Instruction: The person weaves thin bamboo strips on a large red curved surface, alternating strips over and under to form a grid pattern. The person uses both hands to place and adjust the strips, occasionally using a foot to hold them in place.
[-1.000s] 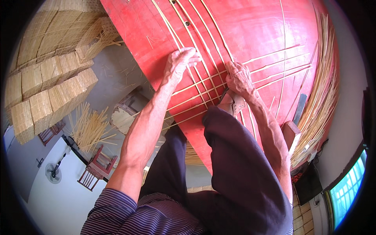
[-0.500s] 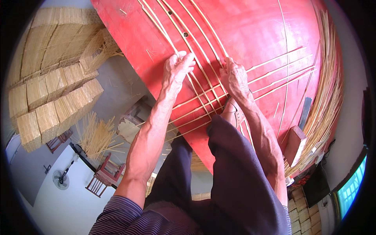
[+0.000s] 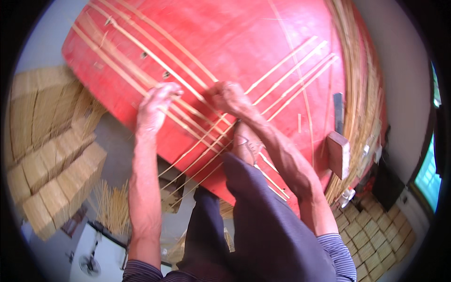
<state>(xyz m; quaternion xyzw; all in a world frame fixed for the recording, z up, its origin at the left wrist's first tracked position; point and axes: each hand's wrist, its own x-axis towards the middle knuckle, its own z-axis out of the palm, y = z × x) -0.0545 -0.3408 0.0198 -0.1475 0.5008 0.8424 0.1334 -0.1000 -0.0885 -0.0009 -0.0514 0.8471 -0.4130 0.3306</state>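
Thin pale bamboo strips (image 3: 153,58) lie crossed in a loose lattice on a red board (image 3: 314,23). At the lattice's left side, my left hand (image 3: 156,103) has its fingers curled on a strip. Right of it, my right hand (image 3: 229,97) is closed at a strip, blurred by motion. My bare forearms come up from below. My foot in a sandal (image 3: 246,143) presses on the board under the crossing strips, beside my right forearm.
A wooden block (image 3: 338,155) and a flat dark metal bar (image 3: 338,110) sit at the board's right, beside long loose strips (image 3: 357,89). Stacked woven pieces (image 3: 61,188) fill the left. A fan (image 3: 89,264) shows lower left; more stacks (image 3: 376,235) lie lower right.
The view has turned, so the board and strips now slant further left. Both hands appear lower and further left, still at the strips, with more motion blur.
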